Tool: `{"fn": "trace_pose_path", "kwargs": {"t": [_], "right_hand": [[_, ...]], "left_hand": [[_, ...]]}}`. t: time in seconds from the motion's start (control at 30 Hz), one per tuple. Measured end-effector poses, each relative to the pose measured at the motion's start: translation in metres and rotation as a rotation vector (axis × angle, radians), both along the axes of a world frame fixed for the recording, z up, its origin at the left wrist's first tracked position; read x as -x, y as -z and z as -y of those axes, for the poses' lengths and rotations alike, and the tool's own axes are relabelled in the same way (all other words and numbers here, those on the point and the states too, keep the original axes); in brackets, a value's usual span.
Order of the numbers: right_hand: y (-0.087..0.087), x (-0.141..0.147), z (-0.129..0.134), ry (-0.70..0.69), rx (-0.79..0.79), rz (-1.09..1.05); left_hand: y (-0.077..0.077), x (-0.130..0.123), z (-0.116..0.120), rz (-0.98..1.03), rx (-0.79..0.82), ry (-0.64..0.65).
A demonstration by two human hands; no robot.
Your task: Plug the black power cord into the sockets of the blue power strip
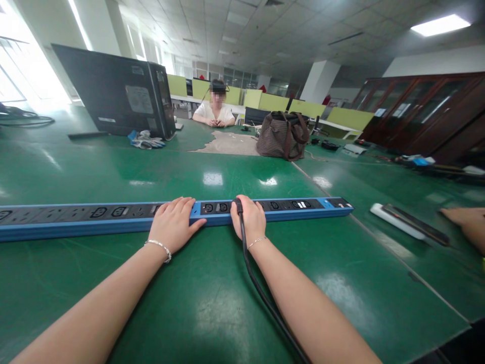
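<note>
A long blue power strip (125, 226) with black socket panels lies across the green table. My left hand (172, 222) rests flat on its middle, fingers over the top and thumb stretched along the front edge, holding nothing. To the right, my right hand (250, 217) is closed round the plug end of a black cable (252, 275) at the strip's sockets. Whether the plug sits fully in a socket is hidden by the fingers. From there the cable runs down toward the bottom edge, beside my right forearm.
Behind the strip stand a black computer case (113, 93), blue-white gloves (146, 140) and a brown bag (282, 134). A person (215, 108) sits across the table (159, 174). At right lie a white and black object (409, 222) and another person's hand (468, 222).
</note>
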State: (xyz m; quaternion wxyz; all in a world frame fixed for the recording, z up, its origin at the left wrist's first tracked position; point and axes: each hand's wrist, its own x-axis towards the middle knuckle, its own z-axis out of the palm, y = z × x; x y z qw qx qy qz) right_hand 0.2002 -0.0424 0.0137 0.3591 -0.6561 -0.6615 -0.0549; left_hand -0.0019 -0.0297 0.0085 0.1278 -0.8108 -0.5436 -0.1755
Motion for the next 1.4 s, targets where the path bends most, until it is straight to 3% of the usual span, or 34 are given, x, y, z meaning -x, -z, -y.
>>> {"fn": "trace_pose_path", "kwargs": {"t": [0.7,1.4], "right_hand": [[0.015,-0.002,0.003,0.078,-0.037,0.01],[0.013,-0.012,-0.003,-0.063,-0.06,-0.054]], "left_hand": [[-0.001,0.0,0.0,0.035,0.028,0.002],[-0.001,0.0,0.0,0.04,0.034,-0.041]]}}
